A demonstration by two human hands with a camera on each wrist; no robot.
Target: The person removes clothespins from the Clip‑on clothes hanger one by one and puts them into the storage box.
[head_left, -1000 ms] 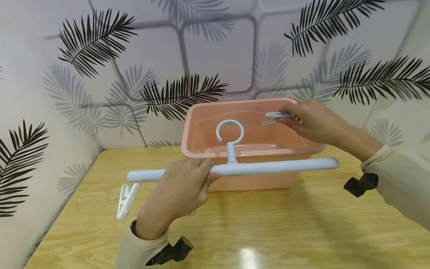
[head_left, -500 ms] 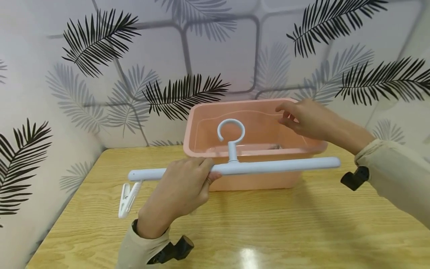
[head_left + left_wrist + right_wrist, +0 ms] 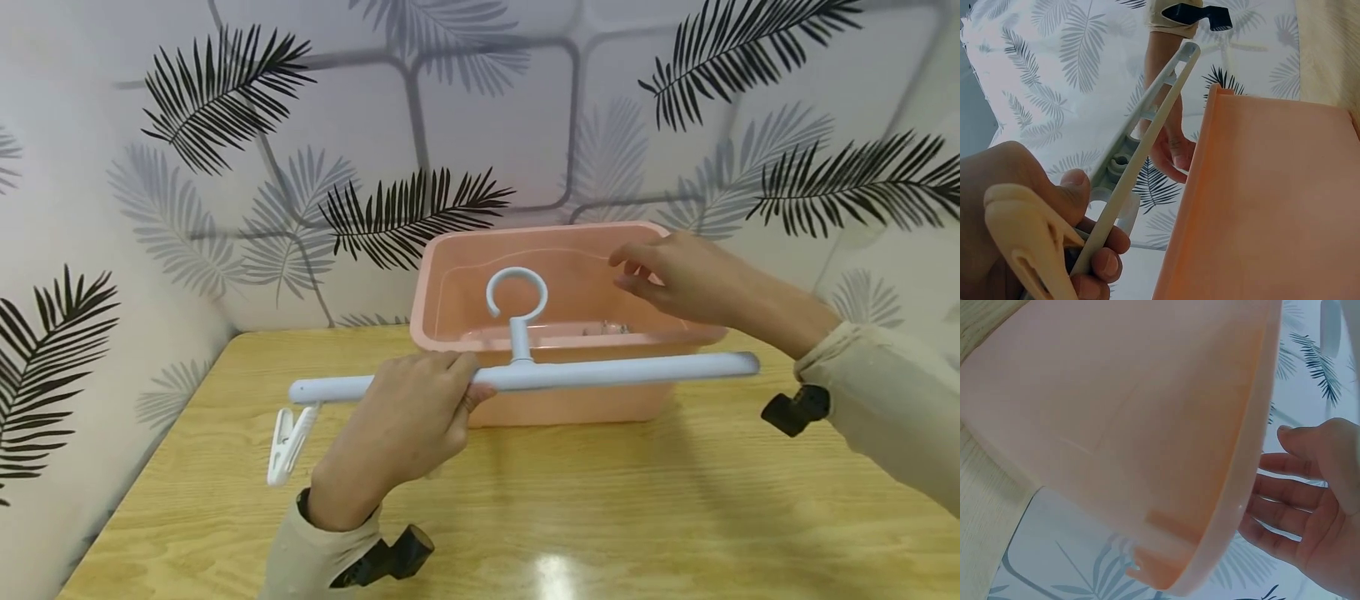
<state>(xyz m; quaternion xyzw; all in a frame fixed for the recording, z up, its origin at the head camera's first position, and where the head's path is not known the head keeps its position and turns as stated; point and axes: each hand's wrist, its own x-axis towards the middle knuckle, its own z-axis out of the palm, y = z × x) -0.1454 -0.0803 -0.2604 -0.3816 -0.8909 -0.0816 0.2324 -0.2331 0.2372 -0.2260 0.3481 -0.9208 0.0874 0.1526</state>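
Observation:
My left hand (image 3: 397, 417) grips the bar of a pale blue clothes hanger (image 3: 615, 372), its round hook standing up. A white clip (image 3: 288, 447) hangs from the hanger's left end. In the left wrist view, my thumb and fingers curl around the hanger (image 3: 1155, 103), and the clip (image 3: 1030, 234) is close to the camera. My right hand (image 3: 682, 279) is over the right side of a pink plastic tub (image 3: 577, 408), holding nothing, fingers loosely bent. The right wrist view shows the hand (image 3: 1313, 494) with fingers spread beside the tub's rim (image 3: 1241, 481).
Small shiny things (image 3: 607, 328) lie at the bottom of the tub, partly hidden by its front rim. The tub stands on a wooden table (image 3: 480, 508) against a leaf-patterned wall covering (image 3: 495, 125).
A second white clip, pinched in my right hand above the tub a second ago, has been let go and is out of the hand. My left hand still holds the hanger.

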